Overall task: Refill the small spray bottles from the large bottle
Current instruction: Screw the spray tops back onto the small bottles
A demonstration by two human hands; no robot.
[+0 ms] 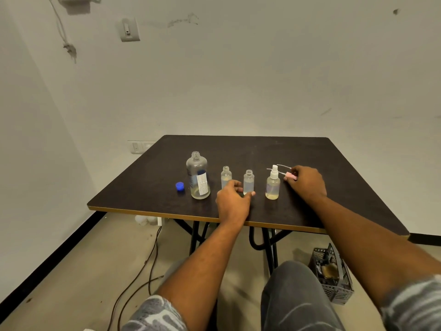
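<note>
On the desk [334, 168], the left hand [232, 203] grips the middle uncapped small bottle [248, 181], while the right hand [307, 182] pinches a pink spray head [290, 176] near the capped bottle [272, 185].

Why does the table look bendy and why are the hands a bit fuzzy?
Head view: the wide lens bows the table edges and the walls; the left hand and right hand look slightly soft; dim, even light, with only faint shadows under the bottles.
</note>
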